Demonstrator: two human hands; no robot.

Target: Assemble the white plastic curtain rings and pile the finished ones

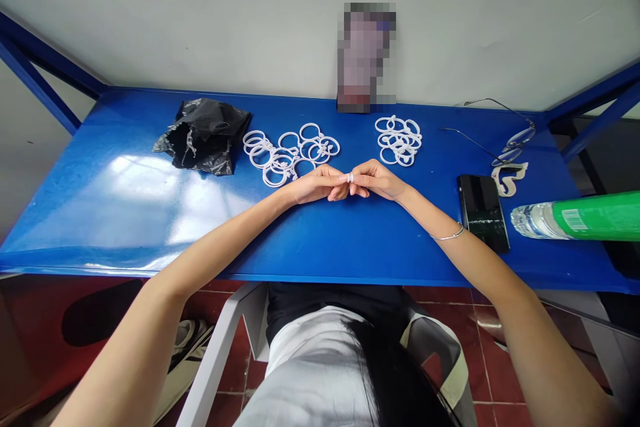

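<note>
My left hand (316,185) and my right hand (376,180) meet over the middle of the blue table (125,200), fingertips together. Both pinch one small white plastic ring (350,177) between them, seen edge-on. Just behind my left hand lies a loose pile of several white rings (287,151). A smaller, tighter heap of white rings (399,140) lies behind my right hand. A thin silver bracelet sits on my right wrist.
A crumpled black plastic bag (205,135) lies at the back left. A dark phone (483,210), glasses (510,147), a white heart-shaped piece (509,179) and a lying water bottle with a green label (575,219) are at the right. A blurred upright object (366,57) leans on the wall.
</note>
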